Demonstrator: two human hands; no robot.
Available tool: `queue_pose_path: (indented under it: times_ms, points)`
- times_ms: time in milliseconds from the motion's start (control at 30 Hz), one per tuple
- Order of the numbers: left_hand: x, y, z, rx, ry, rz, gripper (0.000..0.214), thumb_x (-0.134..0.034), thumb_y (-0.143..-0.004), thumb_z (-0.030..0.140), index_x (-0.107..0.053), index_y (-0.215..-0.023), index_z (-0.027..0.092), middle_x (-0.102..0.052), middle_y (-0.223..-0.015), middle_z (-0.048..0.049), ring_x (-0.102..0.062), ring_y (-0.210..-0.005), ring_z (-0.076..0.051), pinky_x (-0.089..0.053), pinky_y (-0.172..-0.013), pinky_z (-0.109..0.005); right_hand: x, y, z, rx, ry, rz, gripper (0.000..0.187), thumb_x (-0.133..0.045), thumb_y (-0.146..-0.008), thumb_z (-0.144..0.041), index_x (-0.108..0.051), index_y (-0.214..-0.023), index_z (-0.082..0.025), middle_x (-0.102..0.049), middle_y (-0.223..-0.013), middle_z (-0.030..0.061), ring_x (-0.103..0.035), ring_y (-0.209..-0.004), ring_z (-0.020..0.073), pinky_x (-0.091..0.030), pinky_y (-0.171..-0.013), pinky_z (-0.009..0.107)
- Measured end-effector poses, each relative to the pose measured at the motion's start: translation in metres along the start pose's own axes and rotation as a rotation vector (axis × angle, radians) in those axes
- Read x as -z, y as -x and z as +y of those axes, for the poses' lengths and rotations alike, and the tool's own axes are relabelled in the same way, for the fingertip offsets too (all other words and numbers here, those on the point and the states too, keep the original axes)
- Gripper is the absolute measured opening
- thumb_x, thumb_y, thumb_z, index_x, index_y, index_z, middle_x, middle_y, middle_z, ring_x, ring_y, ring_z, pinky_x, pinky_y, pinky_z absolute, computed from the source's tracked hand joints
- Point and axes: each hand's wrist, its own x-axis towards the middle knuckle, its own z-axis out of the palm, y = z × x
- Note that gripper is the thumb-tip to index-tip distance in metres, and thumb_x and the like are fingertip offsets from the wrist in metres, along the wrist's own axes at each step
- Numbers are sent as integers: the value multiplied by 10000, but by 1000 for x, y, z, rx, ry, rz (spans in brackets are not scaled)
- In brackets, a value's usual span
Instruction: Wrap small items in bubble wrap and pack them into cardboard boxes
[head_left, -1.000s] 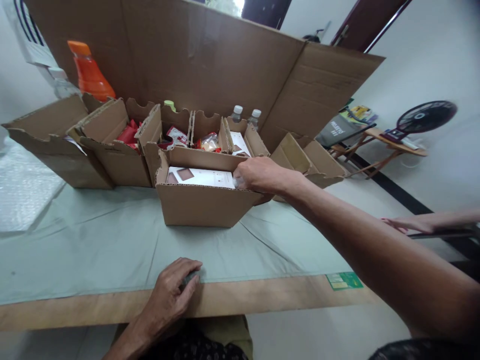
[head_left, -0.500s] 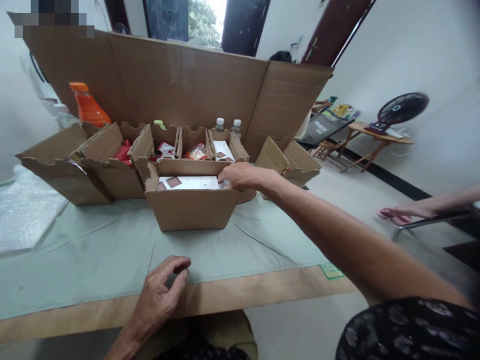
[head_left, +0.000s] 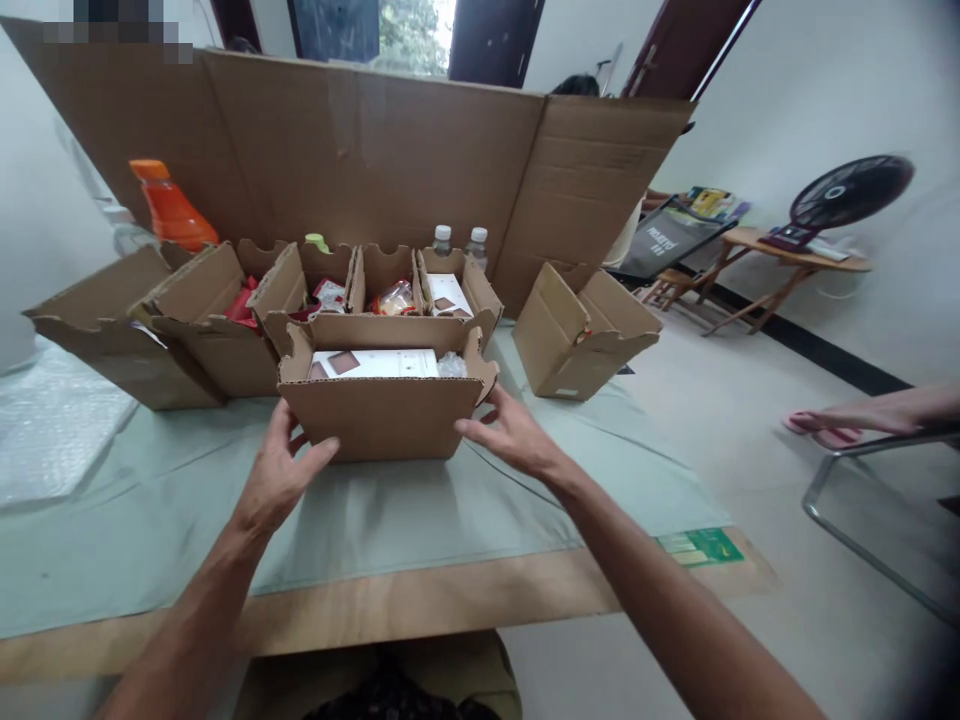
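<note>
A small cardboard box (head_left: 382, 420) stands at the front of the others on the cloth. Inside lie a white carton (head_left: 390, 364) with brown squares printed on it and some crumpled clear plastic (head_left: 451, 366) at its right end. My left hand (head_left: 281, 470) is at the box's lower left side, thumb along the front and fingers round the side. On the opposite side my right hand (head_left: 517, 435) holds it the same way, thumb in front, fingers partly hidden behind the box.
Behind stands a row of cardboard bins (head_left: 217, 340) with packets in them, before a tall cardboard screen (head_left: 435, 150). An orange bottle (head_left: 176, 210) is at the back left. Another cardboard bin (head_left: 559, 340) sits to the right. Bubble wrap (head_left: 60, 430) lies left. A person's foot (head_left: 832, 425) shows at far right.
My right hand has come out of the box's right end down to its right side. My left hand has moved forward from the table edge to the box's left side.
</note>
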Motion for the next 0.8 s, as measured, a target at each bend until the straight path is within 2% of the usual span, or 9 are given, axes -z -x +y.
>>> queue_pose_path:
  times_ms: [100,200,300,367,433,500,600,667,800]
  points:
    - [-17,5,2,32,37,-11,827,-767,-788,464,-429,-1498,207,-587,-1439,-152,-583,-1325,-338,-470,-1140,-519,-26,6,-6,36,-89,74,681,-678,-877,-508,-488,-1442,-179,-636,-1397,176,-614,-1248,337,-541,-989,483]
    - [-18,49,-5,25,62,-7,770,-752,-831,451,-430,-1489,215,-583,-1443,-153,-534,-1393,-338,-415,-1195,-516,-40,42,-15,25,-101,182,619,-694,-857,-479,-540,-1390,-204,-620,-1410,160,-566,-1308,368,-466,-1089,541]
    - [3,108,-13,69,57,46,738,-748,-858,431,-428,-1498,254,-590,-1437,-135,-478,-1452,-338,-322,-1257,-545,-58,81,-31,32,-122,236,562,-679,-877,-435,-556,-1388,-233,-587,-1442,150,-536,-1341,365,-454,-1108,543]
    - [27,131,-14,104,47,126,706,-757,-859,421,-457,-1482,277,-594,-1434,-115,-471,-1457,-339,-282,-1276,-558,-73,90,-46,80,-142,202,610,-691,-870,-411,-523,-1431,-238,-573,-1458,153,-533,-1342,356,-454,-1114,546]
    - [48,129,-8,89,50,187,678,-760,-864,403,-477,-1469,282,-594,-1435,-101,-488,-1442,-335,-298,-1272,-548,-84,80,-61,133,-159,146,677,-714,-845,-403,-495,-1460,-226,-582,-1451,159,-549,-1319,353,-462,-1108,552]
    - [54,107,2,24,64,221,696,-789,-838,389,-489,-1455,274,-606,-1419,-94,-537,-1391,-328,-359,-1241,-525,-84,60,-72,155,-194,155,695,-714,-837,-417,-495,-1463,-210,-613,-1419,161,-586,-1267,344,-501,-1063,538]
    - [35,74,16,-86,103,202,735,-840,-766,407,-524,-1407,231,-655,-1339,-108,-608,-1290,-330,-457,-1157,-501,-68,49,-73,139,-192,298,613,-702,-849,-460,-581,-1383,-184,-681,-1316,156,-648,-1162,333,-556,-971,502]
    - [14,73,19,-117,116,124,716,-827,-774,422,-543,-1396,210,-664,-1328,-130,-582,-1326,-344,-448,-1162,-502,-56,68,-64,105,-92,414,518,-700,-864,-473,-655,-1292,-183,-722,-1233,148,-670,-1120,344,-563,-950,503]
    - [-5,116,11,-64,81,17,709,-821,-795,402,-554,-1431,239,-646,-1384,-132,-509,-1416,-369,-403,-1211,-510,-61,138,-48,13,74,490,421,-674,-919,-407,-680,-1304,-236,-770,-1116,110,-702,-1095,357,-585,-912,494]
